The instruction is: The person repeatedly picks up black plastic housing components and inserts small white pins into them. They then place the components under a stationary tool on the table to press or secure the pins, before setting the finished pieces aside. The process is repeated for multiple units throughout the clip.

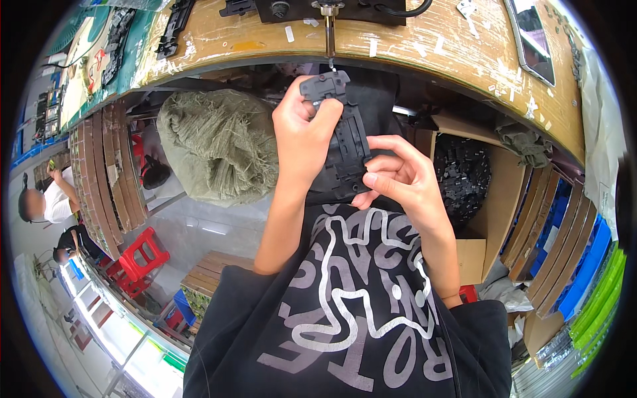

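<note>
Two hands on black plastic part | left hand grip clenched around top | right hand grip pinching bottom

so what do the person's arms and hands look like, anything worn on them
Both forearms are bare up to short black sleeves. The left hand and right hand wear no gloves; no rings or watch show. The black shirt carries pale grey printed shapes.

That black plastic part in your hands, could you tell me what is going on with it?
A person holds a long black plastic part in both hands below the edge of a wooden workbench. The left hand grips its upper end, right under a tool tip that sticks out from the bench; the right hand steadies its lower end. A cardboard box of similar black parts stands alongside.
</note>
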Motion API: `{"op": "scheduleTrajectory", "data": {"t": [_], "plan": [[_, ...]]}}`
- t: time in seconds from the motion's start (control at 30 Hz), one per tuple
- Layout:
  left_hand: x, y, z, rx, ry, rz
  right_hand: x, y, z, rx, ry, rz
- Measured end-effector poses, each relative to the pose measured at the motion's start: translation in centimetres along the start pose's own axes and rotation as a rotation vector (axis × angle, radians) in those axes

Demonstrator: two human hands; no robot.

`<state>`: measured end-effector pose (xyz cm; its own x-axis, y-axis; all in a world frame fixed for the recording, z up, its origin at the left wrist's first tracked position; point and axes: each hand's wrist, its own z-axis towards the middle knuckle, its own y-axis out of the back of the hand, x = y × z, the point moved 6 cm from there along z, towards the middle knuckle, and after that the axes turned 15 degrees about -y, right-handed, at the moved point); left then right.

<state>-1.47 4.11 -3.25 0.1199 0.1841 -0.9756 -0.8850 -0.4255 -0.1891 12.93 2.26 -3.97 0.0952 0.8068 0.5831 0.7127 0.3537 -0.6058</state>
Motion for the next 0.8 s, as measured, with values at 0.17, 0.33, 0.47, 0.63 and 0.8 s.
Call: {"op": "scheduleTrajectory", "data": {"t": [0.17,0.33,0.47,0.63,0.8], "plan": [[0.8,-0.7,-1.2,0.063,0.014,-0.034,-1.5,1.2,-0.4,-0.032,-0.038,-0.013],[2.7,-1.2,-2.4,0.160,-0.066,0.134,-3.4,3.0,-0.4,-0.124,-0.021,-0.087],[4.3,-1.6,-3.2,0.324,0.058,0.426,-3.6,5.3,-0.6,-0.257,-0.035,-0.208],[4.4,-0.5,-2.7,0.383,0.089,0.430,-3.3,14.6,-1.3,-0.668,0.072,-0.273],[-3.5,6.3,1.5,-0.137,-0.144,0.495,-10.0,34.3,-5.7,-1.328,0.000,-0.516]]}}
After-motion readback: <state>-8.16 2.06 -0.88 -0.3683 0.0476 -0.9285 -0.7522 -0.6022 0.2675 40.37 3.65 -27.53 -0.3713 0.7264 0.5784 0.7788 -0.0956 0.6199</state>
